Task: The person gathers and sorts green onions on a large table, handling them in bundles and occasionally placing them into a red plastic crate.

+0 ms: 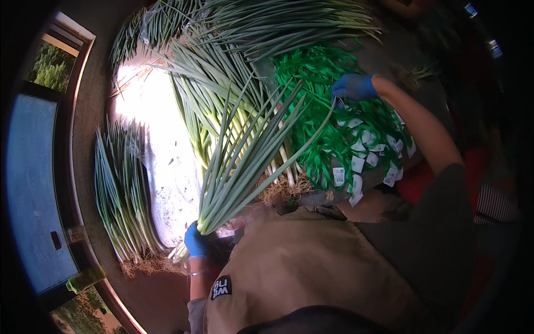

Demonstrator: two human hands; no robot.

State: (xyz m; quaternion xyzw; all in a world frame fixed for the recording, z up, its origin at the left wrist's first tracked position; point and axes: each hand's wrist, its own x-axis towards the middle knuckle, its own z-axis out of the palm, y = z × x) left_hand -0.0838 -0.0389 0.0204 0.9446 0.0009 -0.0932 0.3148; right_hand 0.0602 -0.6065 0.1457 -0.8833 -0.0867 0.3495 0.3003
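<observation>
My left hand (195, 241), in a blue glove, is closed around the lower end of a bunch of green onions (239, 172). The leaves fan out up and to the right from it. My right hand (354, 88), gloved in blue too, pinches the tip of one long leaf (312, 140), which bends away from the rest of the bunch. Beneath that hand spreads a tangled heap of green ribbon-like strips (303, 69) with white tags (357, 163). Behind the held bunch lie more green onions (192, 89), their brown roots (283, 191) pointing toward me.
Another pile of green onions (119, 195) lies at the left, roots near the table edge. More onions (289, 22) cover the far side. Sunlight glares off the table (167, 145) between the piles. A blue-paned door or window (39, 189) stands at the far left.
</observation>
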